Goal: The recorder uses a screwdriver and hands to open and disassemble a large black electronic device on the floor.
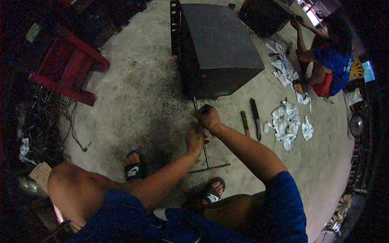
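My right hand (209, 118) is closed around the upper part of a thin T-shaped metal rod (206, 152), just in front of a large dark grey box (221, 36). Lower on the same rod, my left hand (196, 141) has its fingers wrapped about the shaft. The rod's far end (195, 101) reaches the box's near lower edge; whether it enters the box I cannot tell. Its crossbar (214, 167) lies toward me, between my sandalled feet. Right of my hands, a rusty flat bar (245, 123) and a black long-handled tool (255, 119) rest on the floor.
Crumpled white rags (286, 123) are scattered to the right. Beyond them a person in a blue shirt (334, 69) squats, hands at another dark box (265, 17). At left stand a red stool (69, 67) and a tangle of dark cables (44, 121). Dark grit covers the concrete floor (133, 81).
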Motion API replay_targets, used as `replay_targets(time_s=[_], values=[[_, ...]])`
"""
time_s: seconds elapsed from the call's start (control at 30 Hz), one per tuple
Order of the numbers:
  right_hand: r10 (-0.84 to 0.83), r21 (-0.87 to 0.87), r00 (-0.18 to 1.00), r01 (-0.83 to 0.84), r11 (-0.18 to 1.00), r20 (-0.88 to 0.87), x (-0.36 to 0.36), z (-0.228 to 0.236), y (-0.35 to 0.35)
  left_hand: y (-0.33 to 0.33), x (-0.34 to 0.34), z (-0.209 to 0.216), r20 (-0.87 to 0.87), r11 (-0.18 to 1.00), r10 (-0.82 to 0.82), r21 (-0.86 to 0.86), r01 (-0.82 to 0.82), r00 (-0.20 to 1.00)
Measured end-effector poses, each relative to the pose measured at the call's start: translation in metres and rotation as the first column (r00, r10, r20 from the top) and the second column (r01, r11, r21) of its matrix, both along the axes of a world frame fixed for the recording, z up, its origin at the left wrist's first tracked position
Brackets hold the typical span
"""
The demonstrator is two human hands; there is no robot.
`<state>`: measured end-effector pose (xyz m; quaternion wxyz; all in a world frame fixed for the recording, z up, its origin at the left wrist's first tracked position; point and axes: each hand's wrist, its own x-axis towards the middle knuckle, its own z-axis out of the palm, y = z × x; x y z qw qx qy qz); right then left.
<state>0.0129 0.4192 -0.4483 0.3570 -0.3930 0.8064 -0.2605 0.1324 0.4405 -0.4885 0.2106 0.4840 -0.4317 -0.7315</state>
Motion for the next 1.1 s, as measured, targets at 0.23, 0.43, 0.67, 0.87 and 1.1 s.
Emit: replay_targets(time_s=[0.23, 0.43, 0.67, 0.87, 1.1], values=[[0.364, -0.201, 0.89, -0.316, 0.927, 0.274, -0.025, 0.011, 0.016, -0.002, -0.001, 0.044, -0.052, 0.996, 0.061, -0.057, -0.064, 0.997], [0.361, -0.07, 0.93, -0.366, 0.928, -0.074, -0.026, -0.01, 0.019, -0.012, 0.005, 0.029, -0.095, 0.983, -0.122, 0.123, 0.133, 0.988], [0.221, 0.205, 0.967, -0.192, 0.96, -0.124, -0.014, 0.013, 0.012, -0.002, 0.015, 0.038, -0.028, 0.979, -0.141, 0.147, 0.144, 0.99], [0.368, -0.326, 0.79, -0.225, 0.918, 0.491, -0.028, 0.002, 0.025, 0.005, 0.017, 0.043, -0.088, 0.99, -0.068, 0.116, 0.078, 0.994], [0.236, -0.071, 0.941, -0.226, 0.972, 0.243, -0.023, -0.018, 0.019, 0.002, 0.018, 0.025, 0.055, 0.97, -0.176, 0.182, 0.163, 0.983]])
